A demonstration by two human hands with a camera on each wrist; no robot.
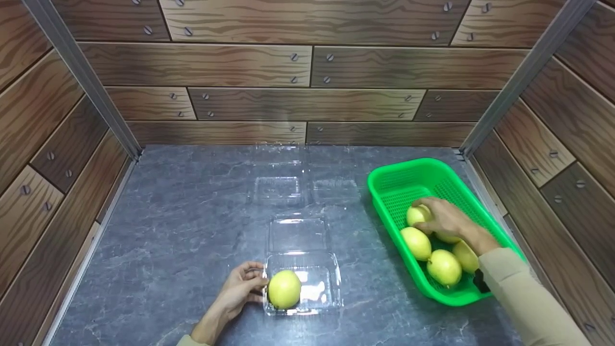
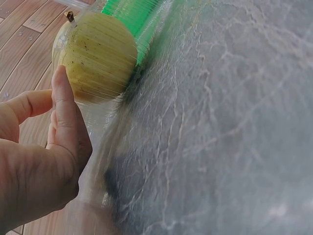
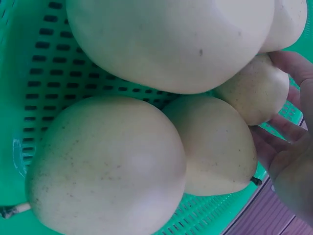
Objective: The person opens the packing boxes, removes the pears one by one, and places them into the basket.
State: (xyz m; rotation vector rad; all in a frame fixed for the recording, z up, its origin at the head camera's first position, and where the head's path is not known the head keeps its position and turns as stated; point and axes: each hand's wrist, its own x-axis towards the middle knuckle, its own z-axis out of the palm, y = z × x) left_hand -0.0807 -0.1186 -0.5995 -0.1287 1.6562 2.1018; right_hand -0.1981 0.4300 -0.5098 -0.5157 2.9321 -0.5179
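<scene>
A clear plastic clamshell box (image 1: 322, 288) lies with its lid (image 1: 299, 235) folded back. One yellow pear (image 1: 284, 289) sits in its left part. My left hand (image 1: 238, 290) pinches the box's left wall between thumb and fingers, beside that pear; the left wrist view shows the fingers (image 2: 63, 112) close to the pear (image 2: 98, 58) behind the plastic. Inside the green basket (image 1: 384, 211), my right hand (image 1: 444, 218) grips a pear (image 1: 417, 216) at the far end of the group. In the right wrist view its thumb and fingers curl round that pear (image 3: 259, 90).
Several other pears (image 1: 444, 267) lie in the near half of the basket. More clear plastic boxes (image 1: 277, 187) stand at the back of the grey marbled table (image 1: 182, 216). Wood-patterned walls (image 1: 202, 65) enclose the table at the back and sides.
</scene>
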